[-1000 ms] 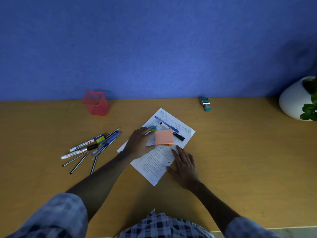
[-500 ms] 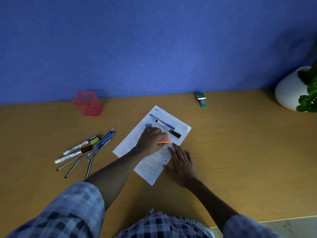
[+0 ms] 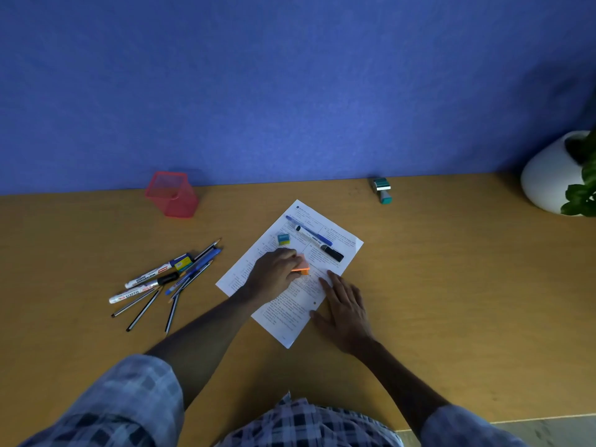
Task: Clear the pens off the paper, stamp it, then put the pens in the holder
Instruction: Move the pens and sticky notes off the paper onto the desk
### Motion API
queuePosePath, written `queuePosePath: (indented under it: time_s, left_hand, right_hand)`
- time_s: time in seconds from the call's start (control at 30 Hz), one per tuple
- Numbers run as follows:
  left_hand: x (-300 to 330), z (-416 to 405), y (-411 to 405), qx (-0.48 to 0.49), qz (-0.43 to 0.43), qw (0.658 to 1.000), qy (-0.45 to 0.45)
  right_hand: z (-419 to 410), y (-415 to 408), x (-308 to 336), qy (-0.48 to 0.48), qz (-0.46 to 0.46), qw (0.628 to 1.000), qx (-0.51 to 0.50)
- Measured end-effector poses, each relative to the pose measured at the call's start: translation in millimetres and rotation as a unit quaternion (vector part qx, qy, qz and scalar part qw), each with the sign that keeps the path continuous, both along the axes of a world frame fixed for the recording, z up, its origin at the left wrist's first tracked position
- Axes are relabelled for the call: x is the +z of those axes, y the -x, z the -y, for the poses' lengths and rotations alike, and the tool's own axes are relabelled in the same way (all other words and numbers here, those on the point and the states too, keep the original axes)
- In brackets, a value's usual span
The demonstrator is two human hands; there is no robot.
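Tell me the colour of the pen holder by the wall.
The pen holder is translucent pinkish red, seen in the head view.

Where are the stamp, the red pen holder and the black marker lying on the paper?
stamp (image 3: 381,189): head view, its body.
pen holder (image 3: 175,201): head view, front wall.
black marker (image 3: 322,245): head view, middle of barrel.

Left hand (image 3: 275,275) covers most of orange pad (image 3: 302,270); paper (image 3: 338,250) print unreadable.

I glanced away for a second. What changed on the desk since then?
The left hand moved from beside the orange sticky pad onto it and now grips it. The right hand stayed flat on the paper; the two pens on the sheet have not moved.
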State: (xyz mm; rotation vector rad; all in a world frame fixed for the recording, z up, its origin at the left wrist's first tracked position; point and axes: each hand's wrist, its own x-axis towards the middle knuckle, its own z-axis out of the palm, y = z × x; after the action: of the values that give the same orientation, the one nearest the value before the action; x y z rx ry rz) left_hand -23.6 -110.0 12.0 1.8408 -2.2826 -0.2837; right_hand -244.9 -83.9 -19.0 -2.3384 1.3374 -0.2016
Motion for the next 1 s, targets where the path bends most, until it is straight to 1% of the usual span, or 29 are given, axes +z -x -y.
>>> queuePosePath:
  time_s: [0.1, 0.2, 0.33, 0.5, 0.83, 1.0]
  left_hand:
    - [1, -12, -12, 0.049, -0.012, 0.999, 0.010]
    - [1, -23, -26, 0.103, 0.007, 0.994, 0.016]
    - [-1, -36, -51, 0.170, 0.039, 0.985, -0.002]
    - [-1, -50, -79, 0.239, 0.044, 0.970, -0.021]
    - [0, -77, -107, 0.318, 0.044, 0.947, -0.024]
    - [3, -87, -115, 0.330, 0.068, 0.941, -0.010]
  right_hand:
    - [-1, 1, 0, 0.012, 0.012, 1.000, -0.002]
    - [-1, 1, -1, 0.015, 0.010, 1.000, 0.000]
    - [0, 0, 0, 0.011, 0.006, 1.000, 0.001]
    - [0, 1, 1, 0.007, -0.003, 1.000, 0.004]
    - [0, 1, 4, 0.000, -0.020, 1.000, 0.006]
    - [0, 1, 5, 0.000, -0.023, 1.000, 0.007]
